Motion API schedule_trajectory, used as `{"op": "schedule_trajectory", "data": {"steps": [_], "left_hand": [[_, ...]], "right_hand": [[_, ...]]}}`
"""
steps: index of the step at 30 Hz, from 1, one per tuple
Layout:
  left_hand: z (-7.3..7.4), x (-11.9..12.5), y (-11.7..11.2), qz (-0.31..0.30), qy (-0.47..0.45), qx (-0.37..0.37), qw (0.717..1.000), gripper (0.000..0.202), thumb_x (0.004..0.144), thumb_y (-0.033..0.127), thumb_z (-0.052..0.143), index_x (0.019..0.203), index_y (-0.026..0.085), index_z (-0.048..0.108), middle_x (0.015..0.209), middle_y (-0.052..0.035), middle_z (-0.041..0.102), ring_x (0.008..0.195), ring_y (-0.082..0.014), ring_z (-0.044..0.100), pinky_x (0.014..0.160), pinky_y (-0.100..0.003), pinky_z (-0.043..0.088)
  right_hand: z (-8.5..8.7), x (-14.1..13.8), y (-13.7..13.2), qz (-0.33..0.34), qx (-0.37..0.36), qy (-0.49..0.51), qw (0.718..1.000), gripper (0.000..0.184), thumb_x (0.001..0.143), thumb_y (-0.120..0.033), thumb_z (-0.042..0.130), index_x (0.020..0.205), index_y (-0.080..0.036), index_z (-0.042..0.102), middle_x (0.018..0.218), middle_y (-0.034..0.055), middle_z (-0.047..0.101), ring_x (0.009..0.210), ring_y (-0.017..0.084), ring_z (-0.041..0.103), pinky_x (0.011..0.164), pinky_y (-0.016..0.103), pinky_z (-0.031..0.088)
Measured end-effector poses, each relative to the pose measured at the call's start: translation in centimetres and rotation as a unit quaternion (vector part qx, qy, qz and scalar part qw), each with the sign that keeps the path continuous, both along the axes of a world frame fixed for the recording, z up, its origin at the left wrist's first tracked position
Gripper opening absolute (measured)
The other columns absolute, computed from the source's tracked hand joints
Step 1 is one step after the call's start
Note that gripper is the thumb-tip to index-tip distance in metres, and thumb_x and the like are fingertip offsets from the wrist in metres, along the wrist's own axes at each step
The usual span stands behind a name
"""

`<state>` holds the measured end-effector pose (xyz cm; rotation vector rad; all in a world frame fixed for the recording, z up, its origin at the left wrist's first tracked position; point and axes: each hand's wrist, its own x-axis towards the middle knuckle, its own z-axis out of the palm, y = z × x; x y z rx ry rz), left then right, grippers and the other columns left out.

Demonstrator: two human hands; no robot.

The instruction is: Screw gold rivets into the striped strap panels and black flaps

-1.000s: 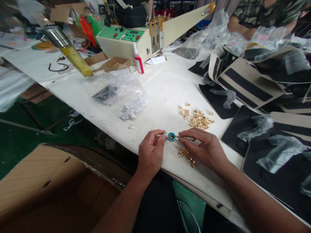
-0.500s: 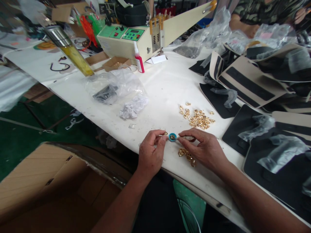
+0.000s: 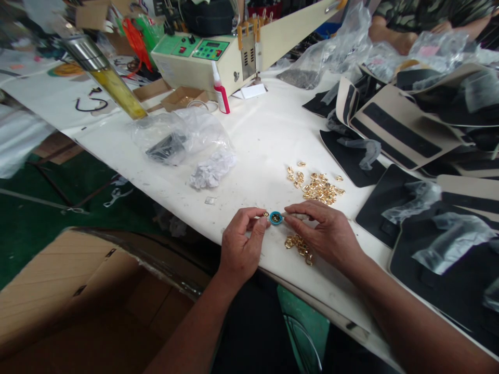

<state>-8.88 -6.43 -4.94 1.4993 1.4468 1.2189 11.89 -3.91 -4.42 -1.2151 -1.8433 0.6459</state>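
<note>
My left hand point(image 3: 242, 241) is closed in a pinch, with a small gold metal fitting point(image 3: 265, 214) between thumb and forefinger. Between the two hands sits a small round blue cap point(image 3: 276, 217) holding tiny dark and brassy pieces. My right hand point(image 3: 327, 231) is pinched at the cap's right edge; whatever its fingertips hold is too small to make out. Just under the right hand lies a small cluster of gold fittings point(image 3: 298, 245). Beyond it, a larger loose pile of gold fittings point(image 3: 320, 188) spreads on the white table point(image 3: 265, 150).
Black and beige panels point(image 3: 401, 127) with plastic wrap are heaped at right. A red glue bottle point(image 3: 222, 96) stands before a cream machine point(image 3: 202, 57). Crumpled paper point(image 3: 212, 170), a clear bag point(image 3: 195, 130) and a tilted flask point(image 3: 113, 83) lie leftward. A large carton point(image 3: 74, 280) is below left. Someone in camouflage sits opposite.
The view has shifted slightly. Both hands keep their pinches around the blue cap with barely any movement. The hands of the person opposite have come closer together.
</note>
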Motion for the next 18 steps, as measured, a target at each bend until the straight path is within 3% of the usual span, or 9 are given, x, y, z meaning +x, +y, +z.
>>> {"op": "schedule_trajectory", "data": {"steps": [18], "left_hand": [[-0.67,-0.05,-0.04,-0.022,0.015,0.018,0.999,0.021,0.103,0.040,0.063,0.114,0.024,0.071,0.113,-0.0067,0.076,0.102,-0.0222,0.078,0.095,-0.034,0.061]], "right_hand": [[0.21,0.04,-0.17,-0.001,-0.005,-0.004,1.000,0.010,0.099,-0.033,0.072,0.102,-0.026,0.079,0.095,0.0045,0.079,0.087,0.023,0.072,0.082,0.038,0.055]]}}
